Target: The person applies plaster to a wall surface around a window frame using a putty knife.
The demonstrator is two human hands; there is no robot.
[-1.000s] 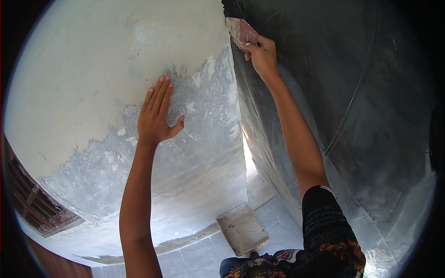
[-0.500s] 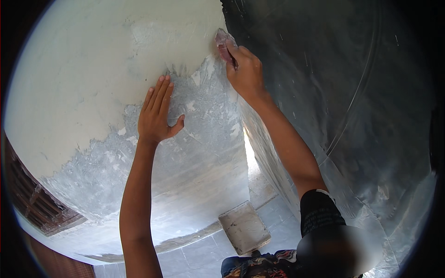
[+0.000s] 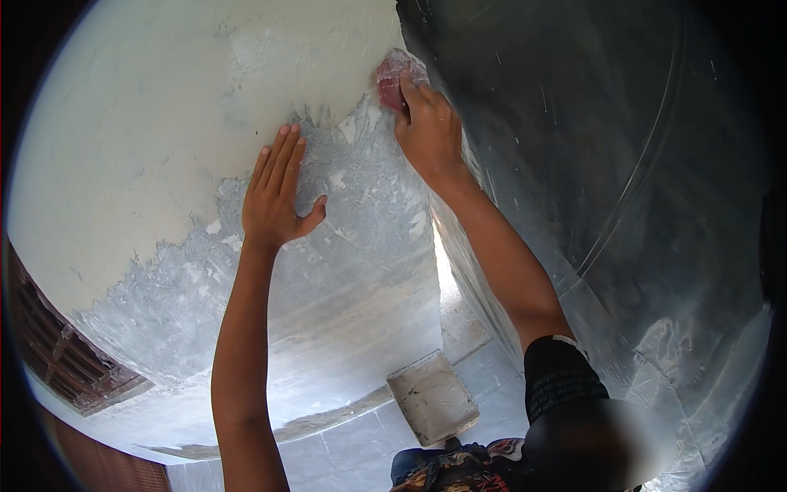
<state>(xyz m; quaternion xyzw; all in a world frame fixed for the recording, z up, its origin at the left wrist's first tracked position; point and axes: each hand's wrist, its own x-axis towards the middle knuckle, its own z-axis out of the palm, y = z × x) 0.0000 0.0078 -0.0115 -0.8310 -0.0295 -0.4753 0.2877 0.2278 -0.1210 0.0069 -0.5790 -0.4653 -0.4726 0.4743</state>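
The wall (image 3: 352,279), cream above, grey below, meets dark sheeting (image 3: 590,148) at its right edge. There the right hand (image 3: 432,135) grips a reddish scraper (image 3: 391,90); the left hand (image 3: 275,201) lies open against the wall. Light, even pressure should work best. The scraper, mostly past the edge a second ago, now overlaps the wall.

On your right, you have a big, dark, shiny plastic sheet (image 3: 607,172) with lots of folds. Below you is a pale grey tiled floor (image 3: 361,447), and a thin strip of bright white light (image 3: 444,271) shines beside the sheet. A dark brown panel with long slats (image 3: 61,348) sits at your far left.
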